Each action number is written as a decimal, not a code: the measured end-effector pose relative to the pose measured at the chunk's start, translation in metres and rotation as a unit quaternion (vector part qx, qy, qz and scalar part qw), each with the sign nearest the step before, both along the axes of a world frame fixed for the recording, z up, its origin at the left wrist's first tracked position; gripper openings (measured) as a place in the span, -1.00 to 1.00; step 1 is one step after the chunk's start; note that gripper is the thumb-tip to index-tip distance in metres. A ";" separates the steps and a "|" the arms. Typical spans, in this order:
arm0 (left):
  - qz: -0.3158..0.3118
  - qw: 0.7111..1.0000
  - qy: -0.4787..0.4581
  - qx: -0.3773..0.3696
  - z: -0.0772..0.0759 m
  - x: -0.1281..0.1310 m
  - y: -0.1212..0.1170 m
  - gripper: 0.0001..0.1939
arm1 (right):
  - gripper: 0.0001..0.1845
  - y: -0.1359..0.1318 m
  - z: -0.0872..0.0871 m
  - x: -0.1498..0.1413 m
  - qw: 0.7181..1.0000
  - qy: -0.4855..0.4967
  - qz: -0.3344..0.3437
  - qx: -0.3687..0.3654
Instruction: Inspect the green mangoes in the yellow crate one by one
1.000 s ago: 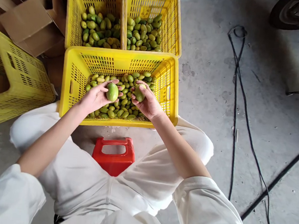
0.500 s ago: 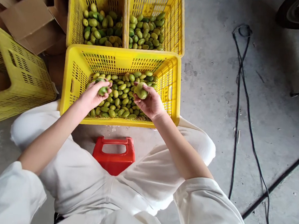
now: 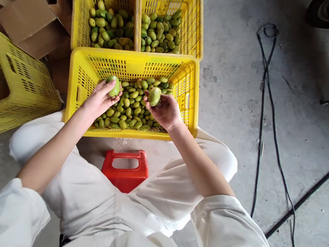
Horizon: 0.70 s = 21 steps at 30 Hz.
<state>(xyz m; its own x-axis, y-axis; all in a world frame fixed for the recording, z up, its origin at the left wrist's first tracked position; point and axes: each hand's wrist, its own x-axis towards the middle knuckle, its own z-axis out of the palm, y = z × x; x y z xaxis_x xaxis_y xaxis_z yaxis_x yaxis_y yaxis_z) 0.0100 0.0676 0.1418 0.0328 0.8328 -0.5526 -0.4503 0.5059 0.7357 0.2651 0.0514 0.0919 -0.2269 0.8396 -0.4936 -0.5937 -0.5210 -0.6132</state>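
Observation:
My left hand (image 3: 101, 96) holds a smooth green oval fruit, like a small mango (image 3: 114, 87), between thumb and fingers. In my right hand (image 3: 166, 109) another green oval fruit (image 3: 154, 96) rests on the curled fingers, the thumb beside it. Both hands are over the front yellow crate (image 3: 128, 133), whose floor is covered with many similar green fruits (image 3: 129, 111). Part of this pile is hidden beneath my hands.
Two more yellow crates, the back left one (image 3: 76, 10) and the back right one (image 3: 201, 34), also hold green fruit. A yellow crate (image 3: 20, 82) and cardboard boxes (image 3: 29, 17) stand at left. A red stool (image 3: 124, 178) is under me. Black cables (image 3: 268, 90) cross the floor at right.
The fruit in my left hand has been raised and turned, and the hand's fingers have opened out somewhat. The fruit in my right hand has turned and stands more upright.

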 end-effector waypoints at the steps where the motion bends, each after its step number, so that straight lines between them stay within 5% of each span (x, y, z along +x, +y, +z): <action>1: -0.011 1.000 0.003 0.001 -0.001 0.000 -0.001 -0.62 | -0.83 0.000 0.000 -0.001 1.000 -0.002 -0.001 0.008; 6: -0.066 0.998 0.018 0.004 0.004 0.002 -0.004 -0.60 | -0.50 -0.003 -0.001 0.001 1.000 -0.013 0.010 0.027; 13: -0.095 0.995 -0.011 -0.034 0.002 0.006 -0.005 -0.80 | -0.55 0.000 0.003 0.005 1.000 -0.021 0.014 -0.002; 21: -0.109 0.994 0.018 -0.018 -0.001 0.007 -0.009 -0.52 | -0.64 0.001 0.015 0.001 0.999 -0.013 0.045 0.014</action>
